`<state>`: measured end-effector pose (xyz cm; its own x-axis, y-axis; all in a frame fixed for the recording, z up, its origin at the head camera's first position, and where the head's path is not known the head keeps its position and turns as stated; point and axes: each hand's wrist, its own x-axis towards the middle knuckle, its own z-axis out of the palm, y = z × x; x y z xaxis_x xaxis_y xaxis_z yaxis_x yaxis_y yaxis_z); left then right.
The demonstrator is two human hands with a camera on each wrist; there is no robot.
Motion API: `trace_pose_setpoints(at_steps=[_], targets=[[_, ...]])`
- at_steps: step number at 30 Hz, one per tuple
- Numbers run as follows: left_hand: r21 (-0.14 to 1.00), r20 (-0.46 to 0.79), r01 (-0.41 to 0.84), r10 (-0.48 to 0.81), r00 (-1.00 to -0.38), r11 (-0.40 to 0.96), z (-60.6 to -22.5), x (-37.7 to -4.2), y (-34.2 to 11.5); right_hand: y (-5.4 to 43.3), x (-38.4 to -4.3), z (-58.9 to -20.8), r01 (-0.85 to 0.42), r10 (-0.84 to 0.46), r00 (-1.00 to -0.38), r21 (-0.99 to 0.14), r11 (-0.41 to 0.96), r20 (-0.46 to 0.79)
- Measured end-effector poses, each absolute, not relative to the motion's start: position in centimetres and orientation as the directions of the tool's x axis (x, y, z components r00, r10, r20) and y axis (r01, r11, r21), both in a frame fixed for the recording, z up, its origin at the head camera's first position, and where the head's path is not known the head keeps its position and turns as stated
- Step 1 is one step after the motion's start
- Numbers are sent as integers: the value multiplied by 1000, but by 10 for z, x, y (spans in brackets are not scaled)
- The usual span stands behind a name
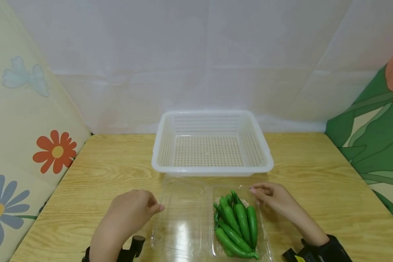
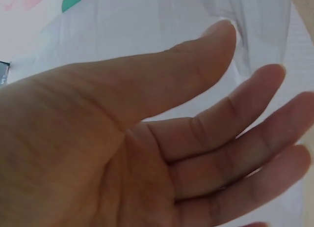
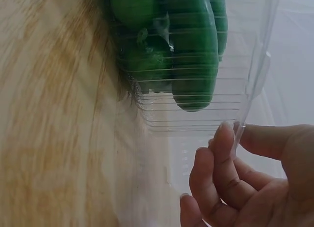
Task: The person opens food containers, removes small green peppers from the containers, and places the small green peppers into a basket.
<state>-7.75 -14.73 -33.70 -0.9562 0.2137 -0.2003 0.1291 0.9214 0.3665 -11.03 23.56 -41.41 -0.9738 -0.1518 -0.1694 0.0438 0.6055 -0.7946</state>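
A person's right hand (image 1: 272,194) pinches one side of a clear box (image 1: 218,191) of green peppers (image 1: 240,225), left hand (image 1: 132,209) at its open lid (image 1: 183,209), a white basket (image 1: 213,169) behind on a wooden table (image 1: 111,163).

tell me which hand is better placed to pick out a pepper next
Right, probably: the right hand pinches the clear container at its rim beside the green peppers, though it would need to let go first. The left hand is by the open lid half, farther from them.
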Motion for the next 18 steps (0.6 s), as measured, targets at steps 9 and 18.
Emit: trace_pose_setpoints(at_steps=[9,18], targets=[[413,-278,90,220,-935,906,-347,-92,-153,233,-112,-416,48,-119,-981,-780,624,-156],[414,-300,88,227,-926,906,-356,-98,-152,235,-114,-419,56,-126,-977,-784,618,-170]])
